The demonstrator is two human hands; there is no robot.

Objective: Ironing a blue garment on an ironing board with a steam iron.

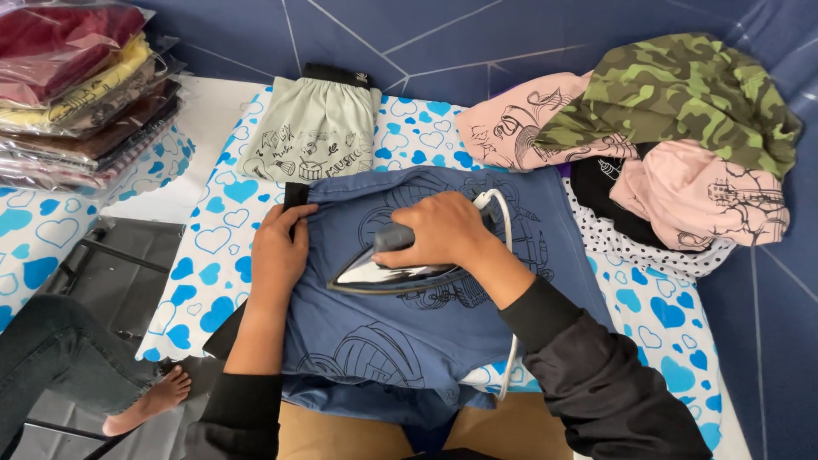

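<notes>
Blue printed garment (400,336) lies flat on the heart-patterned cover (213,247), nearest the wearer at 6 o'clock. Left hand (279,251) pressed flat on the garment's left edge, fingers open, touching the black waistband (295,198). Right hand (439,232) closed around the handle of the iron (383,274), whose soleplate rests on the blue cloth; white cord (504,213) loops at 3 o'clock of the hand. Grey-green printed garment (317,132) at 12 o'clock. Clothes heap (673,136) at 2 o'clock; bagged garments (81,85) at 10 o'clock.

Iron on shirt, centre of the board.
The iron (392,271) sits on a shirt (375,332); folded shorts (315,132) lie behind, heaped clothes (656,145) right, bagged garments (77,85) left.
</notes>
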